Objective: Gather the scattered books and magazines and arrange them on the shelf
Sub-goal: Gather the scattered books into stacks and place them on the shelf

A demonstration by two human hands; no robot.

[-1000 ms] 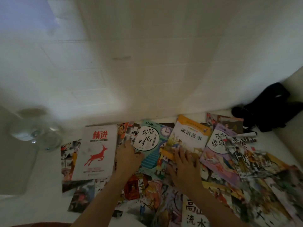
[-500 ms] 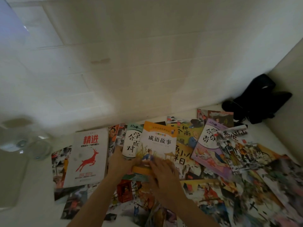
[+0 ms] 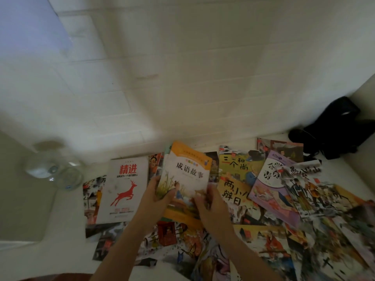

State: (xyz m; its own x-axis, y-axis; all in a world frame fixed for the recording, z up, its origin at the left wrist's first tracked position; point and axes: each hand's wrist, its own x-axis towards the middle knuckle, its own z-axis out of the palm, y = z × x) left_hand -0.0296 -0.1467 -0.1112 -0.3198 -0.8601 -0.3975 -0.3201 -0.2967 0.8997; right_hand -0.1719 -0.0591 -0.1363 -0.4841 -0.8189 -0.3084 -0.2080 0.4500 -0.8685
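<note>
1. Head view, looking down: orange book [image 3: 185, 175] raised above the scattered pile, cover up, title end toward the wall, long axis running from the wall toward the person, leaning slightly right.
2. Left hand [image 3: 156, 196] at the book's lower left edge, thumb curled over the cover, fingers hidden under it; gripping.
3. Right hand [image 3: 211, 205] at the lower right corner, fingers bent onto the cover and edge; holding, though motion blur hides the fingertips.
4. Sits between both hands, its lower third covered by them, upper part projecting past the fingers toward the wall.
5. Teal edge of another book visible behind the orange one's top left corner; cannot tell whether held along with it.
6. Glossy softcover, rectangular, white panel with black characters, painted figure and reeds below.
7. White book [image 3: 123, 187] with a red deer lying flat just left of the left hand, long axis also toward the wall.
8. Yellow book [image 3: 236, 165] flat just right of the orange one; purple book [image 3: 269, 185] tilted beside it, overlapping further picture books.
9. Thin glossy magazines [image 3: 274, 246] spread under and around both forearms, overlapping, on a white surface [image 3: 60, 258].
10. Clear glass jar [image 3: 54, 171] far left, blurred; black cloth bundle [image 3: 332, 128] in the right corner; white brick wall [image 3: 182, 67] behind.
</note>
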